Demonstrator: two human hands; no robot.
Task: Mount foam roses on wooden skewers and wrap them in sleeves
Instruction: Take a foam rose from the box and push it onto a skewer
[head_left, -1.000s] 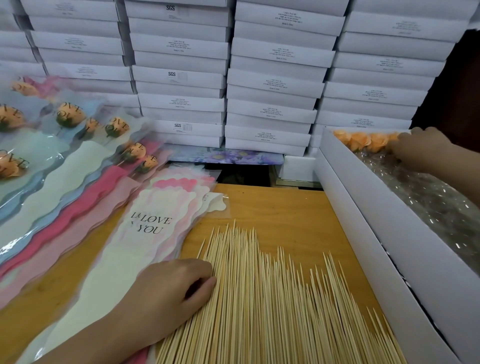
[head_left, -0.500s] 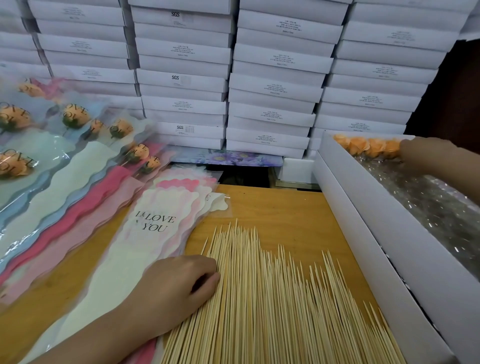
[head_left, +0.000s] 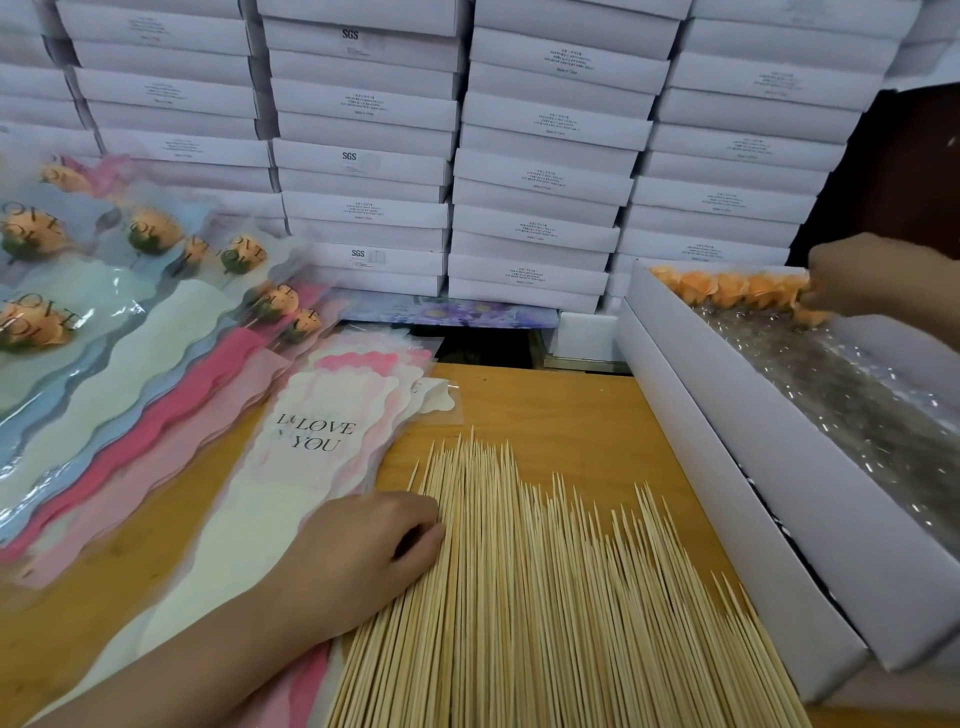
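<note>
Pale wood skewers (head_left: 545, 597) lie in a thick, flat sheaf on the orange-brown surface (head_left: 571, 410). Their long axes run away from the person and their sharp tips point toward the stacked white boxes (head_left: 540, 182). The frame's lower edge cuts off their near ends. The left hand (head_left: 363, 551) rests at the sheaf's left edge with its fingers curled under, so I cannot tell whether they pinch a skewer. Just left of it is a pile of sleeves (head_left: 311, 441) printed "I LOVE YOU". On the right, an open white box (head_left: 727, 415) holds a row of orange foam roses (head_left: 727, 288) at its far end. The right hand (head_left: 872, 280) is blurred, its fingers bunched at the row's right end, and its grip is unclear.
</note>
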